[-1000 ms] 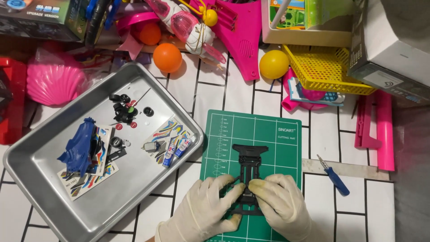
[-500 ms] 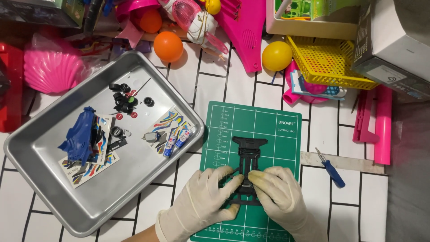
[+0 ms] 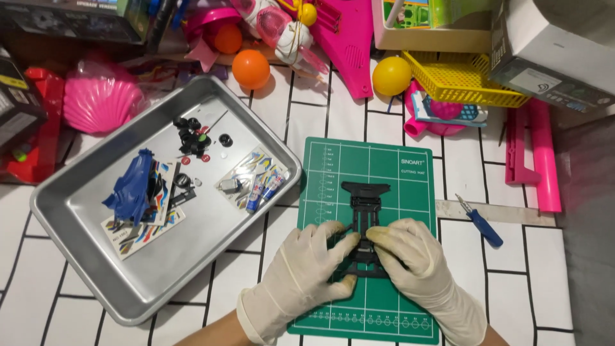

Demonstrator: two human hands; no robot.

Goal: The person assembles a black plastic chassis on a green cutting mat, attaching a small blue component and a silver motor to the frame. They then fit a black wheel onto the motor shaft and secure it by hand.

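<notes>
Since a moment ago both gloved hands are staying clamped on the black chassis (image 3: 364, 221), which is lying on the green cutting mat (image 3: 384, 173) near the counter's near edge; the view alone has shifted slightly. The left hand (image 3: 306, 272) is pinching the chassis's near end from the left, the right hand (image 3: 410, 256) from the right. To the left, the metal tray (image 3: 83, 256) is holding a blue car body (image 3: 131, 189), sticker sheets (image 3: 144, 224), small black wheels (image 3: 189, 131) and a small tube (image 3: 256, 195). At the far right edge, a yellow basket (image 3: 464, 80) is sitting over pink toys.
</notes>
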